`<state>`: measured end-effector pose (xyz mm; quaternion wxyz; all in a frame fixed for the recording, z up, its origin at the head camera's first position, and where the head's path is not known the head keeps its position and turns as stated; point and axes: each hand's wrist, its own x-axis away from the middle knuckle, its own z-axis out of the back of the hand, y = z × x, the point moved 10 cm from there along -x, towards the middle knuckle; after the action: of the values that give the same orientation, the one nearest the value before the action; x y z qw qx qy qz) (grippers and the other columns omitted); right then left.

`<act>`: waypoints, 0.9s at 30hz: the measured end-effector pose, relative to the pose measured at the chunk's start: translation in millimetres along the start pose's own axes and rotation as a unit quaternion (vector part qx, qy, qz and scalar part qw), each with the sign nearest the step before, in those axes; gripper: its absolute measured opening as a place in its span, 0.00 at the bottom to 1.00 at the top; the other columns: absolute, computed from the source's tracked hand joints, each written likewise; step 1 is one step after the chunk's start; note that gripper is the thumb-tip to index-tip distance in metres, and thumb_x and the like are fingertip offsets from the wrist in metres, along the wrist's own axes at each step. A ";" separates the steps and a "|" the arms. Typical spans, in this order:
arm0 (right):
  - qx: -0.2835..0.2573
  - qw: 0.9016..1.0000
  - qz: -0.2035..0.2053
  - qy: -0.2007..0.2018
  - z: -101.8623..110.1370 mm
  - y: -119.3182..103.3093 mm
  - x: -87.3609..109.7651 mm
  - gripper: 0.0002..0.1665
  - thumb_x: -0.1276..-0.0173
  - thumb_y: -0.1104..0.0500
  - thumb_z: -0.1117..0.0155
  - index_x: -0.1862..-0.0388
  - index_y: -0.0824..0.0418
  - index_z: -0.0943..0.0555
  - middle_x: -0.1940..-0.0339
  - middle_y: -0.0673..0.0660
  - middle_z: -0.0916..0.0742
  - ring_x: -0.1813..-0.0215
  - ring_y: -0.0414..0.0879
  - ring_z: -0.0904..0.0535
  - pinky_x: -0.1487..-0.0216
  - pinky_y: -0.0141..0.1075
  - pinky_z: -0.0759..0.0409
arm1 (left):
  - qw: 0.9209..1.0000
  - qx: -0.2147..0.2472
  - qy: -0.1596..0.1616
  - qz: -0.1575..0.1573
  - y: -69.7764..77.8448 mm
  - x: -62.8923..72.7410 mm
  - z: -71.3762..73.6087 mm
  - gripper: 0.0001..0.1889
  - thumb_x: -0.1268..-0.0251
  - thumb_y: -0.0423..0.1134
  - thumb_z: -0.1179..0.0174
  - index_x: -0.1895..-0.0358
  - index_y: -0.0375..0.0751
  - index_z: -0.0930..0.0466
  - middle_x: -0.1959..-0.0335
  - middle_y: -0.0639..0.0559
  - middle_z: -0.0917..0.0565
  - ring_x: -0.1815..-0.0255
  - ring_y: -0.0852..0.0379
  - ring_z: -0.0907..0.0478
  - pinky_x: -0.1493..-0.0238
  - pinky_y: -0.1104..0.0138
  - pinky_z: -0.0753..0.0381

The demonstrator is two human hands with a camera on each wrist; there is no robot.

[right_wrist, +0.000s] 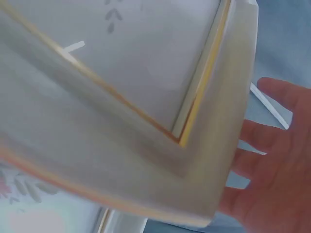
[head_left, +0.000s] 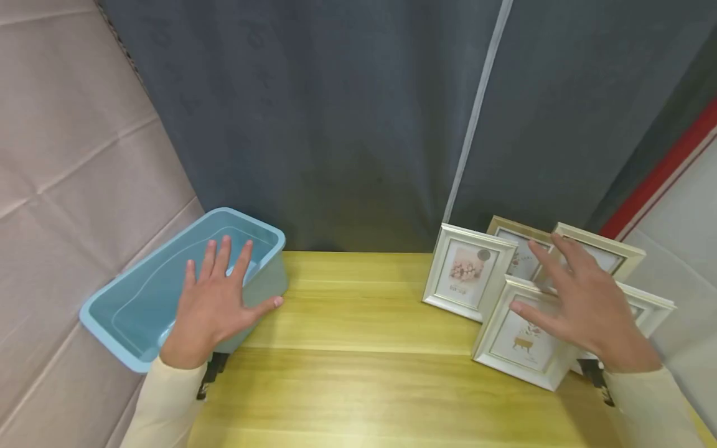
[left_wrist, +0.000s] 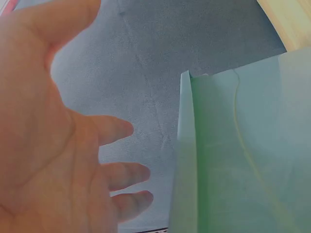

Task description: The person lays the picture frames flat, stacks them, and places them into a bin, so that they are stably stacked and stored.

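Note:
My left hand (head_left: 215, 305) is held spread, palm down, above a light blue plastic tub (head_left: 151, 283) at the left. In the left wrist view its fingers lie apart from the tub's rim (left_wrist: 187, 150). At the right, my right hand (head_left: 596, 305) hovers with spread fingers over several upright picture frames. Nearest stands a white frame (head_left: 523, 342) with a plant picture. A white frame (head_left: 469, 270) with a pink flower print is to its left, and a gold-edged frame (head_left: 515, 252) behind. Another pale frame (head_left: 616, 246) and a white frame (head_left: 655, 308) are partly hidden by my hand.
A yellow wood-grain table (head_left: 358, 348) lies between the tub and the frames. Dark grey cloth (head_left: 336, 124) with a pale seam hangs behind it. Pinkish quilted fabric (head_left: 61, 186) covers the left side; a red strip (head_left: 666, 168) and a white surface (head_left: 689, 249) are at the right.

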<state>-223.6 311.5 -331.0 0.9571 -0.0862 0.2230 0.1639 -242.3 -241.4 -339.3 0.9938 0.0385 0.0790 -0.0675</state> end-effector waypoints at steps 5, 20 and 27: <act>-0.006 0.998 0.014 0.054 8.6 0.3 6.2 0.63 0.56 0.33 0.18 0.20 0.49 0.28 0.22 0.68 0.25 0.31 0.72 0.26 0.61 0.70 0.19 | 1.000 0.009 0.021 -0.011 0.5 1.2 0.4 0.61 0.39 0.83 0.46 0.13 0.46 0.51 0.14 0.28 0.52 0.14 0.25 0.56 0.23 0.25 0.55; -0.098 0.992 -0.031 0.074 12.8 13.1 32.0 0.53 0.51 0.50 0.16 0.23 0.51 0.24 0.30 0.63 0.19 0.30 0.53 0.26 0.40 0.43 0.28 | 0.989 0.068 0.122 -0.040 5.7 11.5 6.3 0.48 0.37 0.65 0.32 0.19 0.44 0.36 0.21 0.33 0.33 0.25 0.29 0.33 0.44 0.31 0.22; -0.166 0.981 -0.025 0.101 15.2 20.0 43.0 0.48 0.51 0.59 0.17 0.27 0.54 0.21 0.31 0.55 0.17 0.27 0.20 0.37 0.30 0.15 0.46 | 0.973 0.128 0.179 -0.075 14.8 15.4 12.6 0.42 0.40 0.55 0.27 0.25 0.40 0.28 0.28 0.35 0.25 0.31 0.31 0.26 0.41 0.35 0.23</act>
<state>-188.2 345.6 -339.0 0.9057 -0.2652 0.2864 0.1652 -223.2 -229.8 -328.3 0.9424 0.1706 0.2493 -0.1436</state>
